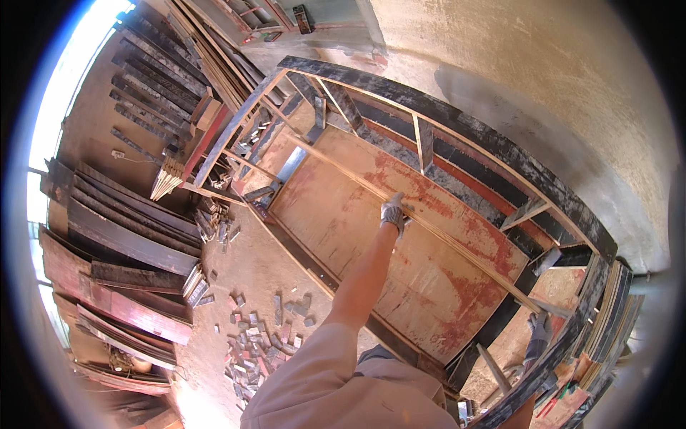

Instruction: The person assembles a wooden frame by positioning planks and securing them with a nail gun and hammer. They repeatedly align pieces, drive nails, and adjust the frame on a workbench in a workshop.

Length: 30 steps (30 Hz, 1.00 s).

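A long, thin wooden strip (457, 243) lies slantwise across a large frame of narrow black-faced boards (457, 107). My left hand (392, 211), in a grey knitted glove, is closed around the strip near its middle. At the strip's right end is my right hand (539, 330), also gloved, with its fingers closed on that end; the frame's right side partly covers its arm. Beneath the strip, inside the frame, lies a worn tan panel (343, 214) with red patches. Short wooden uprights (423, 143) join the frame's upper and lower boards.
Small wood offcuts (261, 339) are strewn over the floor left of me. Stacked dark boards (136, 229) lie at far left, and long planks (214, 57) lean behind. A plastered wall (543, 79) stands beyond the frame. More boards (607, 322) are stacked at right, near red-handled tools (549, 407).
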### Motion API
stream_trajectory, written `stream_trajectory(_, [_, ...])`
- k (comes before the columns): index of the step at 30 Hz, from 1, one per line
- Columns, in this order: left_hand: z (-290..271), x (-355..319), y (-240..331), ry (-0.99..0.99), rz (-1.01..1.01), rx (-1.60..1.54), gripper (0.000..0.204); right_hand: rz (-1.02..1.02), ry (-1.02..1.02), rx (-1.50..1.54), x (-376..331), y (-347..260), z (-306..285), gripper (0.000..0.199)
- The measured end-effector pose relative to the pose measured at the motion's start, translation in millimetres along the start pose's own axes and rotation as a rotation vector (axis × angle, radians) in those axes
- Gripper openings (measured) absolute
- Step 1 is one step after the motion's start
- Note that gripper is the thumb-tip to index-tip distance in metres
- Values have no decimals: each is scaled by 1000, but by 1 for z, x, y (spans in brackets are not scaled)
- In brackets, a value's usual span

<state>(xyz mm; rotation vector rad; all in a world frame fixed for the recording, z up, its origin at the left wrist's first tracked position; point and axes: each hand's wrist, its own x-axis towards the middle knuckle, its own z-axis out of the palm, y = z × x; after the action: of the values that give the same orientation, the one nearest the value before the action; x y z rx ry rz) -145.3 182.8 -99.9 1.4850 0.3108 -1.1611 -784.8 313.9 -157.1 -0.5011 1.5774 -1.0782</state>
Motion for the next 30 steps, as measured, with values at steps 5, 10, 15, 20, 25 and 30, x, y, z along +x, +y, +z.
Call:
stream_trajectory(5, [12, 30, 0, 14, 60, 185, 59, 105, 104, -142, 25, 20, 33, 33])
stream_trajectory(10, [-2, 30, -7, -84, 30, 199, 73, 170, 112, -58, 17, 20, 36, 38])
stream_trajectory(15, [4, -7, -51, -166, 72, 279, 86, 59, 108, -214, 4, 17, 42, 34])
stream_trajectory(20, [-61, -123, -144, -494, 567, 651, 80, -38, 40, -413, 8, 14, 44, 33])
stream_trajectory(25, [-162, -249, -198, -366, 904, 1490, 64, -96, 15, -475, -4, -2, 26, 34])
stream_trajectory(30, [-193, -301, -240, -363, 637, 1492, 54, -161, -30, -624, -27, -17, 8, 35])
